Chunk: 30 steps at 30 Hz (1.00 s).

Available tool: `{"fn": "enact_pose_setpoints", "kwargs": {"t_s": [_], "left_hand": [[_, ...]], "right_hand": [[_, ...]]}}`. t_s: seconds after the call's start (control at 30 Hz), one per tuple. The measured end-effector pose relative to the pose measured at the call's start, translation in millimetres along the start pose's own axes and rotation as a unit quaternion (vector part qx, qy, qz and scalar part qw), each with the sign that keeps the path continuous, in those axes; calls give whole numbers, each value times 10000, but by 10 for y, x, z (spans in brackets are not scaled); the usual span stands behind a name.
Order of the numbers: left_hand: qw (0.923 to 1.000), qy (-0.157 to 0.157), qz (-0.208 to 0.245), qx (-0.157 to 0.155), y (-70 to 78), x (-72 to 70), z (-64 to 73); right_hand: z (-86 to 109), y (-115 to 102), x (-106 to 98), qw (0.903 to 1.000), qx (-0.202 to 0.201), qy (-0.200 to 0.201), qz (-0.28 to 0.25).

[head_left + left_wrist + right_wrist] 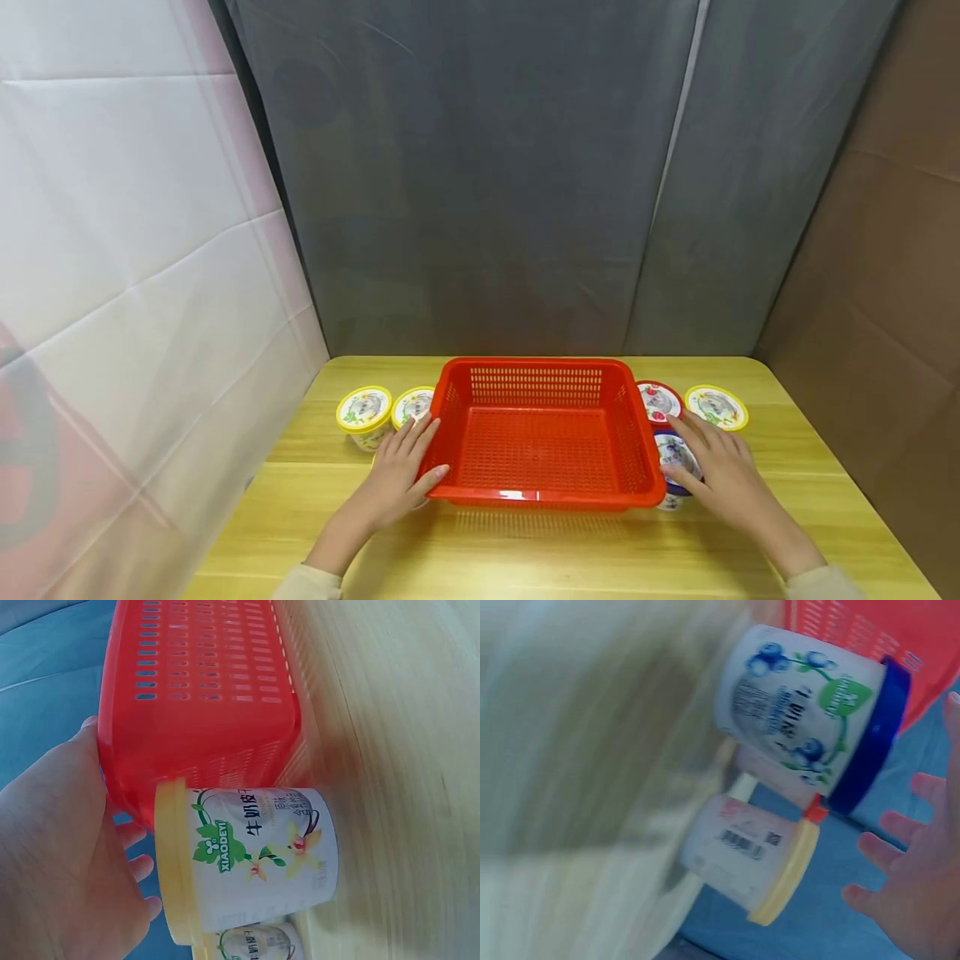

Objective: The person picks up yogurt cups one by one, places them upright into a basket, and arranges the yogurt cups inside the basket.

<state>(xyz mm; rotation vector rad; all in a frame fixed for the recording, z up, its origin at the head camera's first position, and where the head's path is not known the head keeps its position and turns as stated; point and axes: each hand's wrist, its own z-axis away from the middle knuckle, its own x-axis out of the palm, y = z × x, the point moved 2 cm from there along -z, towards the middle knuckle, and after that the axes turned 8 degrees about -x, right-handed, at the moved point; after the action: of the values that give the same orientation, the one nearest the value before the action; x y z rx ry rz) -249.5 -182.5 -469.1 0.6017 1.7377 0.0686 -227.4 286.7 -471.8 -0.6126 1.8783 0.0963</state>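
A red plastic basket (536, 498) with slotted walls stands on the table between both hands, nothing inside it. My left hand (401, 471) lies at its left rim, thumb over the edge, fingers extended. Below that hand is a white tub with a yellow lid (262, 859), partly hidden in the head view. My right hand (723, 475) is at the basket's right side, fingers loosely spread above a blue-lidded tub (802, 712). The right thumb tip lies close to the basket rim. In the right wrist view, those fingertips are apart from the tub.
Two yellow-lidded tubs, one outer (363, 412) and one inner (412, 405), stand left of the basket. A red-lidded tub (658, 402) and another yellow-lidded tub (716, 407) stand at its right. White, grey and brown cloth walls (480, 183) surround the wooden table (540, 567).
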Motion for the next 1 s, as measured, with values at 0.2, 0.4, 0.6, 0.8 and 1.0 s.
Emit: {"fn": "enact_pose_setpoints", "kwargs": {"t_s": [0.2,0.4,0.6,0.8,1.0], "left_hand": [[9996,-155,8,-218,-8,1,7],[9995,-160,78,-253,-1,-10,18],[9995,-160,106,-257,4,-15,20],[9990,-207,212,-330,-7,-7,20],[9991,-175,215,-333,-9,0,16]], "right_hand": [[81,31,48,9998,189,-79,-83],[156,41,106,10000,32,57,8],[185,47,144,10000,6,12,50],[192,50,164,9997,129,-188,-30],[193,64,172,9988,268,-401,-103]]}}
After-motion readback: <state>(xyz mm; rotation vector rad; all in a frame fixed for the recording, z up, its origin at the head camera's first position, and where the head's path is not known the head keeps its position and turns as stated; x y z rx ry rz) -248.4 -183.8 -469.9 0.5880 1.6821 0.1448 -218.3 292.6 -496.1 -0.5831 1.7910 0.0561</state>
